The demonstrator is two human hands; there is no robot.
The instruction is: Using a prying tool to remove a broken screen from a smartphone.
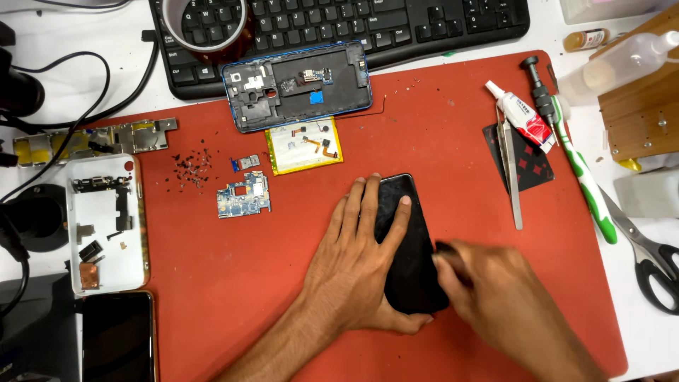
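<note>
My left hand (361, 247) lies flat, pinning the black phone screen panel (409, 244) on the red mat (233, 283), its long axis running away from me; my blurred right hand (488, 290) touches its right edge, grip unclear.

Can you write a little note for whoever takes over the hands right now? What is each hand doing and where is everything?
Left hand: flat on the black phone panel, pinning it to the red mat.
Right hand: blurred, fingertips at the panel's right edge; grip unclear.
Done: phone frame opened, circuit board and loose screws laid out.
Left: the panel is still on the mat under both hands.
</note>
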